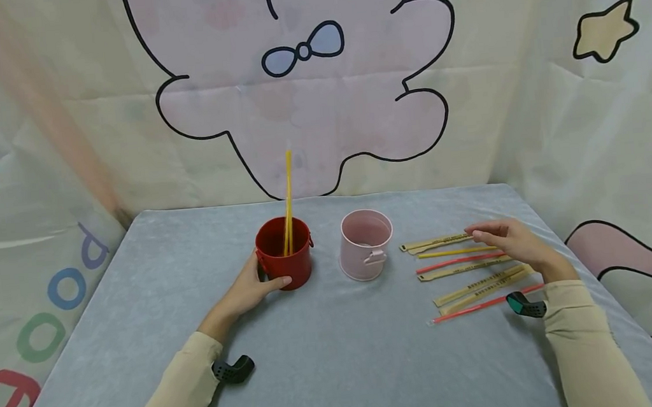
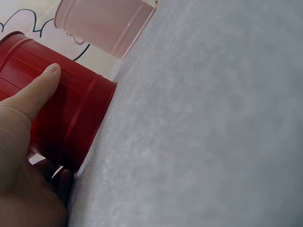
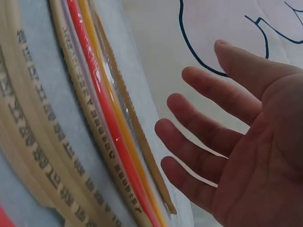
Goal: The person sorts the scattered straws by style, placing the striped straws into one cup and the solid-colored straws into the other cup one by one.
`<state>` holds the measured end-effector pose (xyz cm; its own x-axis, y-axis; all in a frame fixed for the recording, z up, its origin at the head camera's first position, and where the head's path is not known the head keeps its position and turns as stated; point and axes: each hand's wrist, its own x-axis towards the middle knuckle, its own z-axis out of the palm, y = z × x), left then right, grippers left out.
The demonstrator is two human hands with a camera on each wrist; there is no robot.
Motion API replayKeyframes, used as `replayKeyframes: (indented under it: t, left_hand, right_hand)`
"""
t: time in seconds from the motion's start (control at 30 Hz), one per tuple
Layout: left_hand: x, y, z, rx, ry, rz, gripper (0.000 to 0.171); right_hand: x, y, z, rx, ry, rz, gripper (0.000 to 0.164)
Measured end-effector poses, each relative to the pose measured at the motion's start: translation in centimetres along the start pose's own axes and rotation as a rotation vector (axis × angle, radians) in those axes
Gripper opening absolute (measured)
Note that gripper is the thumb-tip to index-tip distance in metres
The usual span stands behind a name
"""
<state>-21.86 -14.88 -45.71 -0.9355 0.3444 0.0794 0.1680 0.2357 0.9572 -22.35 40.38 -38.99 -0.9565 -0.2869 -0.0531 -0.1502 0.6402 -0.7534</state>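
You are gripping one red bucket (image 1: 292,273) with your left hand (image 1: 255,290), the thumb pressing along its near side. One pink bucket (image 1: 359,258) is standing just right of it, the two not touching. Two yellow straws (image 1: 289,200) are leaning together inside the red bucket, their upper ends rising above its rim.

Your right hand (image 1: 509,240) is hovering over the sticks to the right, its grip released, thumb and fingers spreading loosely apart. Under and around it, eight pieces are lying on the blue-grey cloth (image 1: 344,362): five paper-wrapped sticks (image 1: 458,270), counting a close pair at the far end and another pair nearer you, two red straws (image 1: 472,309) and one loose yellow straw (image 1: 456,252).

The red bucket's wall is hiding the straws' lower ends, and the bucket itself is covering most of your left fingers. Your right hand and wrist are masking the right ends of several pieces. You cannot tell whether its fingertips are touching the far pair. The right wrist view is cutting off the nearest red straw at the corner, and the printing on the wrappers is showing too blurred to read
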Motion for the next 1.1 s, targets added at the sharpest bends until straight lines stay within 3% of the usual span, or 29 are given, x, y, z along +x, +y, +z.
replayKeyframes:
  t: [0.23,0.83,1.1]
  left_hand:
    - [0.0,0.0,0.0,0.002,-0.004,-0.004,0.087]
    - [0.2,-0.2,-0.2,-0.005,-0.019,0.017,0.088]
    - [0.2,-0.1,-0.1,-0.006,-0.017,0.023,0.088]
  right_hand:
    - [0.2,1.2,0.2,-0.057,-0.056,0.054,0.042]
    - [0.7,2.6,0.9,-0.1,-0.024,-0.063,0.025]
    - [1.0,3.0,1.2,-0.121,-0.051,-0.054,0.025]
